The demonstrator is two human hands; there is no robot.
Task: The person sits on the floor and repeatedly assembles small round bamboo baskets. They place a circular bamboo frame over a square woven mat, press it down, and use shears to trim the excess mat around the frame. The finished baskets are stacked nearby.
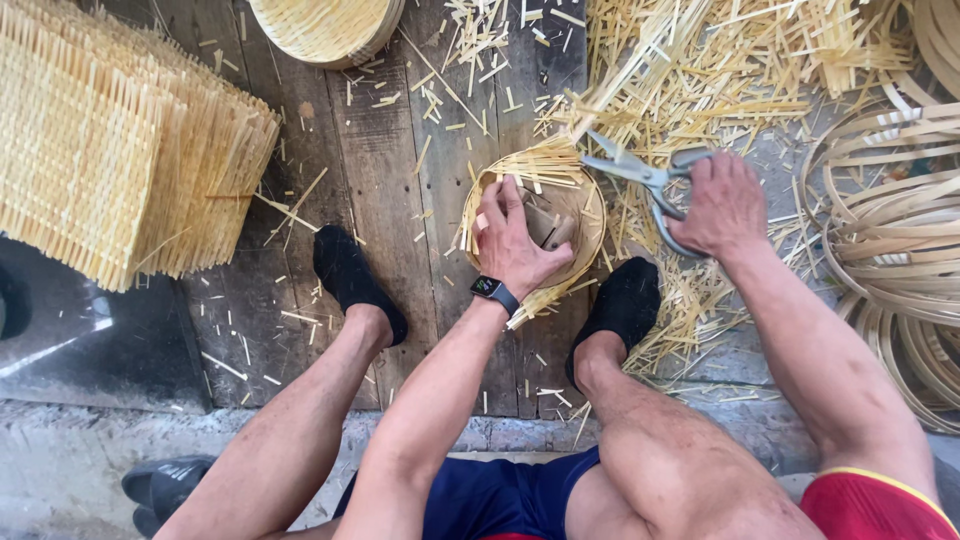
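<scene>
A small round woven bamboo basket [578,182] stands on the wooden floor between my feet, loose strip ends sticking out along its rim. My left hand [515,240], with a dark watch on the wrist, presses down inside the basket on a brown block [550,225]. My right hand [722,208] grips a pair of grey metal shears [640,175], blades parted and pointing left at the basket's upper right rim.
A stack of flat woven bamboo mats [110,140] lies at the left. A finished round basket [325,28] sits at the top. Bamboo hoops [895,230] pile up at the right. Cut strips and offcuts [720,60] litter the planks.
</scene>
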